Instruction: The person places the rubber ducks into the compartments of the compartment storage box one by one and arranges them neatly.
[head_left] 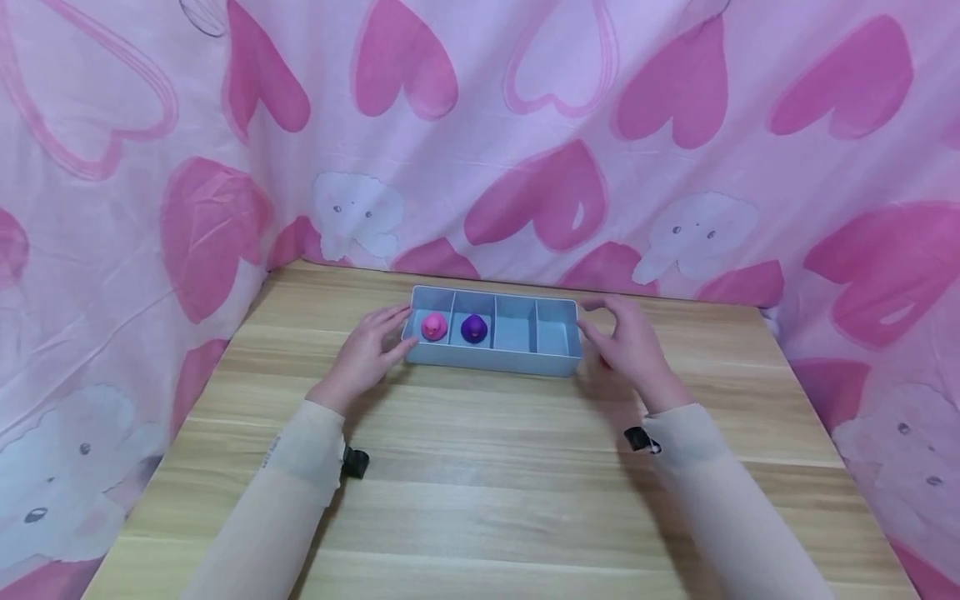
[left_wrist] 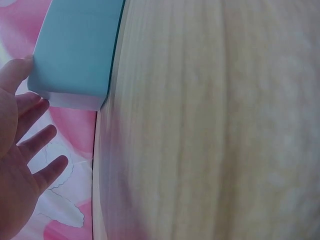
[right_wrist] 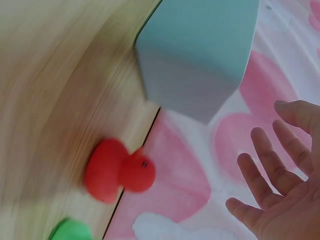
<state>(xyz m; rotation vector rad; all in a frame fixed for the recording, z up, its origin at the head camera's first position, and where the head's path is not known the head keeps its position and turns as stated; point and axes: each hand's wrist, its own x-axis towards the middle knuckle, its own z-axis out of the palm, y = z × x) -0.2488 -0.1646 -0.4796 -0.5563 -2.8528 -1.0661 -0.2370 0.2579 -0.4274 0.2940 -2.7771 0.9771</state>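
A long blue-grey box [head_left: 491, 360] with several compartments in a row sits on the table. A pink duck [head_left: 433, 327] occupies its leftmost compartment, and a purple duck [head_left: 474, 328] the one beside it. At the box's left end, my left hand [head_left: 365, 352] touches the rim with thumb and fingertips, the other fingers spread. My right hand [head_left: 628, 346] is by the right end; in the right wrist view its fingers are loosely extended, apart from the box. A red duck [right_wrist: 120, 171] stands on the table near that end, mostly hidden by my right hand in the head view.
Part of a green object [right_wrist: 71, 230] shows at the lower edge of the right wrist view, on the table near the red duck. The wooden table [head_left: 480, 483] ends at a pink curtain [head_left: 480, 125] with hearts, which hangs behind and along both sides.
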